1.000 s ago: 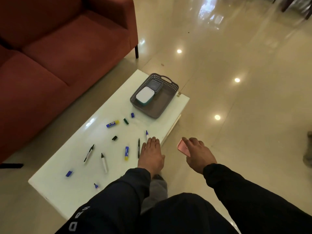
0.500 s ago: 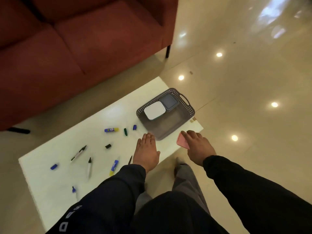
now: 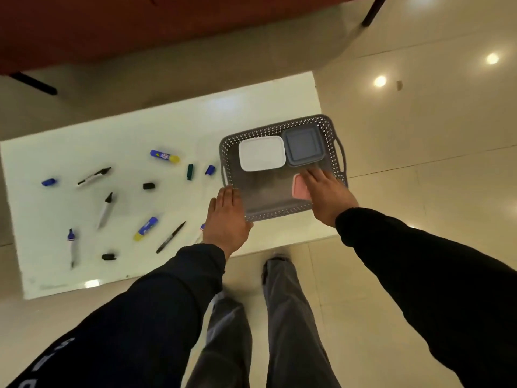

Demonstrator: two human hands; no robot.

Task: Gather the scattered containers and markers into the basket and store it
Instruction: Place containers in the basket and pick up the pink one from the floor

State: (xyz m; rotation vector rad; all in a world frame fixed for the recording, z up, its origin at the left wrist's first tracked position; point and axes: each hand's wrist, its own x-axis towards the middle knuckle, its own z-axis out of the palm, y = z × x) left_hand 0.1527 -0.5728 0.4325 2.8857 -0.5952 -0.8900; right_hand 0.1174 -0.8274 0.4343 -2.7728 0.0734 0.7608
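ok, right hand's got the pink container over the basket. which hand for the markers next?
Left, likely. The left hand is open and free at the near-left corner of the basket, beside the thin black marker. The right hand holds the pink container over the basket, farther from it.

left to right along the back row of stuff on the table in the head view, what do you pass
far-left blue cap, black marker, glue stick, green cap, second blue cap, white container, grey container
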